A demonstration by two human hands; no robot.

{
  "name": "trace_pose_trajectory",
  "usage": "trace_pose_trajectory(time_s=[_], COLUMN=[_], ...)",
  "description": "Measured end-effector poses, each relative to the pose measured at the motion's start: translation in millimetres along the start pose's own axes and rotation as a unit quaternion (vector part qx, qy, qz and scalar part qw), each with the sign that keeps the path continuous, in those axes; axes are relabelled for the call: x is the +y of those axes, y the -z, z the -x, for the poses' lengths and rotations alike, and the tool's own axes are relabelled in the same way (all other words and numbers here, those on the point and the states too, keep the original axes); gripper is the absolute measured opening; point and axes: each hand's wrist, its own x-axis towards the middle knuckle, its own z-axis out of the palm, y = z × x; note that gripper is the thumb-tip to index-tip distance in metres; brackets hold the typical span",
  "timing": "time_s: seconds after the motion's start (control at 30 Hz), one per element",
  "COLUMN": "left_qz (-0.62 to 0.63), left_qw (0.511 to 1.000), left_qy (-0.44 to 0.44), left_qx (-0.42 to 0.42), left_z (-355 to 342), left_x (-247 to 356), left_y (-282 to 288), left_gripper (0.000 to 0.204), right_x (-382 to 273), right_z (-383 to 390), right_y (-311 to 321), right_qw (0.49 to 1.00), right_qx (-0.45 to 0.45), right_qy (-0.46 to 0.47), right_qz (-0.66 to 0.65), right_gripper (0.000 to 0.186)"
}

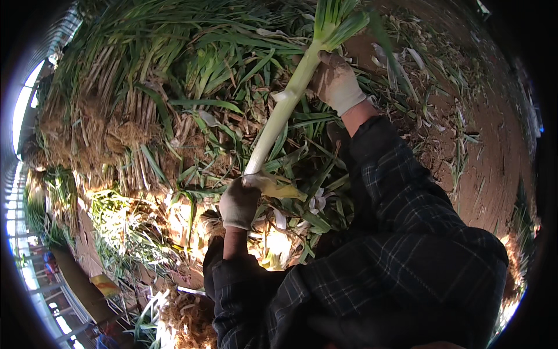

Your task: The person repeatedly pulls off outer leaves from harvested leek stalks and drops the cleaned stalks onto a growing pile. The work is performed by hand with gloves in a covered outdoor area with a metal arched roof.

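Observation:
A thick leek (278, 121) stretches diagonally between my two gloved hands, its pale shank bare and its green leaves at the upper end. My left hand (240, 203) is closed around the lower root end, which the glove hides. A yellowish, withered outer leaf (283, 189) hangs off beside that hand. Higher up, my right hand (336, 84) wraps around the shank just below where the leaves fan out. A small flap of loose skin sticks out midway along the shank. Both gloves are pale and soiled with earth.
A large pile of leeks (110, 110) with roots and soil lies at the left and far side. Stripped leaves litter the ground below my hands. Sunlit trimmings (131, 230) are at the lower left, near a heap of cut roots (186, 320). Brown earth (494, 174) stretches along the right.

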Motion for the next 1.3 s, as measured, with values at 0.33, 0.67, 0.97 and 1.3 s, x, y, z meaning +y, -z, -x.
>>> trace_pose_trajectory(time_s=[0.33, 0.67, 0.97, 1.3], left_qz=[-0.101, 0.321, -0.036, 0.23], left_qw=[0.993, 0.913, 0.998, 0.966], left_qy=[0.022, -0.044, 0.021, -0.072], left_qx=[0.059, -0.247, 0.041, -0.092], left_z=[-3, -1, 0, 5], left_x=[13, 12, 24, 19], left_y=[-14, -14, -19, -11], left_gripper=[0.02, 0.028, 0.03, 0.03], right_x=[-6, -9, -23, 5], right_z=[0, 0, 5, 0], right_y=[21, 22, 16, 25], right_qw=[0.994, 0.994, 0.997, 0.899], right_qx=[-0.037, 0.026, 0.038, -0.061], right_qy=[-0.026, 0.032, -0.024, 0.183], right_qz=[-0.103, 0.102, 0.058, 0.393], right_gripper=[0.044, 0.024, 0.035, 0.035])
